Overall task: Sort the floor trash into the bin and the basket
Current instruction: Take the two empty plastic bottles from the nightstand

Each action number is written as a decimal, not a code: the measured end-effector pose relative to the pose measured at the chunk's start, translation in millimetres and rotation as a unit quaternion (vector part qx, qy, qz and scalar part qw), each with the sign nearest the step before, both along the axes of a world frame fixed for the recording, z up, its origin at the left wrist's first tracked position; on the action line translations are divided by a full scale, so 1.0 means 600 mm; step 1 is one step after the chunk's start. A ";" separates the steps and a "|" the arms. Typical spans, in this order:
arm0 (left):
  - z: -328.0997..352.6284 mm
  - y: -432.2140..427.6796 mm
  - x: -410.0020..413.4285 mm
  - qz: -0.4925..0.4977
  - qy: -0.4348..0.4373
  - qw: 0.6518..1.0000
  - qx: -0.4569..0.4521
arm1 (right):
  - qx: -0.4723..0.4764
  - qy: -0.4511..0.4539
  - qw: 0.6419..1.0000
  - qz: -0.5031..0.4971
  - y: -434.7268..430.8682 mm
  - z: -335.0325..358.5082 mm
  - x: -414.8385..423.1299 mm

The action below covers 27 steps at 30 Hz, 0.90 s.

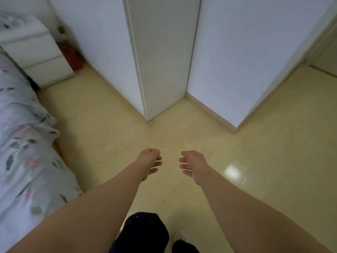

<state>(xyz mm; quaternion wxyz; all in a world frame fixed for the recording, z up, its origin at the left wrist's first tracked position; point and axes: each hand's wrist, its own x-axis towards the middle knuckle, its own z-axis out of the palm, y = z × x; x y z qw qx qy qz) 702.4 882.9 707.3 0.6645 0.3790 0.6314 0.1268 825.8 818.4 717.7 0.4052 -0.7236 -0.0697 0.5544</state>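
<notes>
1 floor (109,143), pale yellow and glossy, fills most of my feed. 1 white wardrobe (164,61) stands dead ahead, corner edge toward the cam, and 1 white wall (246,52) runs off to its right with 1 beige skirting strip (209,112) along the bottom. 1 bed (21,152) sits on the left edge under a floral duvet that hangs toward the floor.

2 bare forearms reach in from the bottom of frame, roughly parallel, both above the floor and touching nothing. 1 white nightstand (36,55) sits top left, btwn bed and wardrobe, w/ at least 2 drawer fronts; can't count more. 2 dark trouser legs (145,232) show at bottom centre, w/ 1 white shoe or sock (180,236) btwn them; can't tell which.

The left hand (148,161) has its fingers loosely curled inward and holds nothing. The right hand (193,165) is the same: relaxed curl, narrow spread, holds nothing. The hands are near each other, not touching.

1 red item (72,55) is just beside the nightstand on the wardrobe side, too blurred to ID. 1 glare patch (233,171) is on the floor right of the right hand.

Trash, bin, basket: can't tell where from this view.
</notes>
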 end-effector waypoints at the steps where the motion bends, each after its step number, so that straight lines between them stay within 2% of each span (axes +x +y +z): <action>1: -0.002 0.026 -0.012 0.030 -0.003 1.000 -0.002 | 0.003 0.003 1.000 0.021 0.035 -0.002 -0.005; 6: -0.018 0.191 -0.077 0.154 -0.016 0.987 -0.039 | -0.001 0.002 0.992 0.122 0.241 -0.011 -0.054; 16: 0.042 0.667 -0.278 0.301 -0.047 0.952 0.036 | 0.046 -0.030 0.965 0.256 0.747 0.040 -0.258; 27: 0.091 1.087 -0.493 0.386 -0.035 0.920 0.056 | 0.087 -0.020 0.950 0.300 1.222 0.075 -0.446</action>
